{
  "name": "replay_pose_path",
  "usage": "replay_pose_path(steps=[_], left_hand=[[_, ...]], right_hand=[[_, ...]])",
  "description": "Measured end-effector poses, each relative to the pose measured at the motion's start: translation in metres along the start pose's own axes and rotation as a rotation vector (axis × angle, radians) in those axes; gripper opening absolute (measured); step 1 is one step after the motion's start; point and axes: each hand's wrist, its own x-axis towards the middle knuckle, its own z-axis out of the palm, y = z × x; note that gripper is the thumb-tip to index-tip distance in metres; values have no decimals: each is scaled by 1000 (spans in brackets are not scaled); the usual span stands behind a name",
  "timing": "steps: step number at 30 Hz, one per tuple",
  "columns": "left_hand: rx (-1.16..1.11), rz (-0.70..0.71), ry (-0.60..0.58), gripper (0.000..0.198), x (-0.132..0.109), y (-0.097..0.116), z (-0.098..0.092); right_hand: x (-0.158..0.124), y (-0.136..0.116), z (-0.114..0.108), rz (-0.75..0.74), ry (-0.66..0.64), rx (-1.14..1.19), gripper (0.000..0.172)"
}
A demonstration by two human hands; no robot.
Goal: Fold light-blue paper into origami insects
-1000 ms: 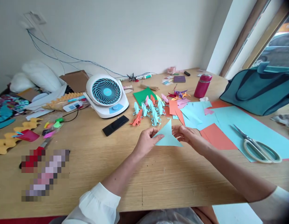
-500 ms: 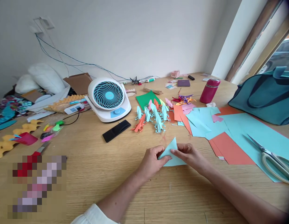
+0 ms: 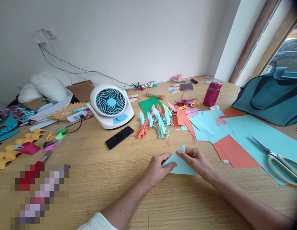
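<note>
A light blue sheet of paper (image 3: 180,165), folded to a triangular shape, is held between both hands above the wooden table. My left hand (image 3: 159,167) pinches its left corner, thumb on top. My right hand (image 3: 195,159) grips it near the upper point, with the thumb across the front and the other fingers partly hidden behind. Beyond the hands stand several small folded paper figures, mostly light blue (image 3: 162,127), with an orange one (image 3: 142,129) at their left.
A white fan (image 3: 111,103) and a black phone (image 3: 119,137) are at left. On the right lie orange sheets (image 3: 237,153), large light blue paper (image 3: 249,129) and scissors (image 3: 274,156), with a red bottle (image 3: 212,93) and teal bag (image 3: 270,99) behind. A red-handled knife (image 3: 43,158) lies far left.
The folded paper has tilted, its right lower edge now reaching further down and right. My right hand has shifted slightly toward the upper point. The camera view has moved a little.
</note>
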Motion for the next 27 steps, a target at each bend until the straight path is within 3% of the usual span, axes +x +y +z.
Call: replay_pose_path(steps=[5, 11, 17, 27], left_hand=[[-127, -38, -9, 40, 3, -8, -7], [-319, -107, -64, 46, 4, -13, -7], [-287, -110, -2, 48, 4, -15, -5], [-269, -97, 17, 50, 7, -20, -11]], right_hand=[[-1, -1, -10, -21, 56, 54, 53], [-1, -1, -13, -52, -3, 72, 46], [7, 12, -10, -100, -71, -51, 37], [9, 19, -13, -117, 14, -98, 37]])
